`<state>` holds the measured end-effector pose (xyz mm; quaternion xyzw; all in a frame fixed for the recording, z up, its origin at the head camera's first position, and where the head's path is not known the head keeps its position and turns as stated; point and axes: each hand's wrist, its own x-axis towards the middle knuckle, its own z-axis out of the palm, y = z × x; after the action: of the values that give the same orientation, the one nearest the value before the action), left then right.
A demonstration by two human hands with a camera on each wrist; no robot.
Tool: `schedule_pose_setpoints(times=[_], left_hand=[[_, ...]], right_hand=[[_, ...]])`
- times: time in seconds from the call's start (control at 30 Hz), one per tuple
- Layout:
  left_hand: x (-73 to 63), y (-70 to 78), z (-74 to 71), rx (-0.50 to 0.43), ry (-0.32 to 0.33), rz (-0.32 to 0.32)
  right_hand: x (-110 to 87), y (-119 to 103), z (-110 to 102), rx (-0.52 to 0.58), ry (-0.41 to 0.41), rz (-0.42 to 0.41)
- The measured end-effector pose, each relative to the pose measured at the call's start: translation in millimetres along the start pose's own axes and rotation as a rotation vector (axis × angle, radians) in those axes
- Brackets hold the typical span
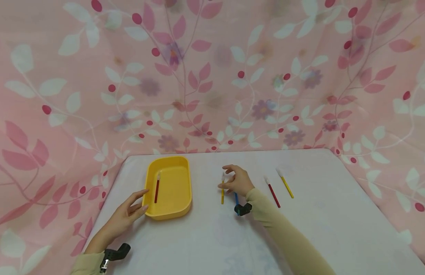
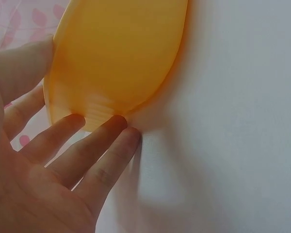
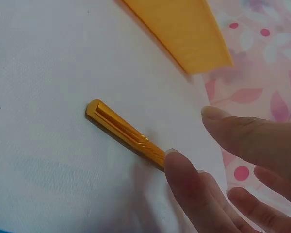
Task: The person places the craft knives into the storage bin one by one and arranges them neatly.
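Observation:
A yellow tray [image 1: 176,191] stands on the left of the table, with a red pen-shaped craft knife [image 1: 157,191] lying inside it. My left hand [image 1: 124,213] touches the tray's near-left side, its fingers [image 2: 99,150] spread along the outer wall. Over a yellow craft knife [image 1: 222,198] hovers my right hand [image 1: 240,182], thumb and fingers apart. The knurled part of that knife's metallic handle [image 3: 119,126] shows in the right wrist view; its other end is hidden behind the fingers. A blue craft knife [image 1: 236,198] lies partly hidden beneath the right wrist.
Right of the right forearm lie another red craft knife [image 1: 274,196] and another yellow one [image 1: 287,187], both with whitish ends pointing away. A pale cloth covers the table [image 1: 198,244]. Floral pink fabric [image 1: 212,88] hangs behind and at the sides.

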<state>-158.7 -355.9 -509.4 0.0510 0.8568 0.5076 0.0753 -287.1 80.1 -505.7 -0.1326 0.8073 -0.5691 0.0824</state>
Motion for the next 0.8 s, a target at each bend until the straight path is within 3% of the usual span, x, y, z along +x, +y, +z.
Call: schedule_pose_setpoints(times=[0.8], left_hand=[[-0.7, 1.9, 1.0, -0.005, -0.008, 0.005]], right_hand=[[17.9, 4, 14, -0.368, 0.001, 0.029]])
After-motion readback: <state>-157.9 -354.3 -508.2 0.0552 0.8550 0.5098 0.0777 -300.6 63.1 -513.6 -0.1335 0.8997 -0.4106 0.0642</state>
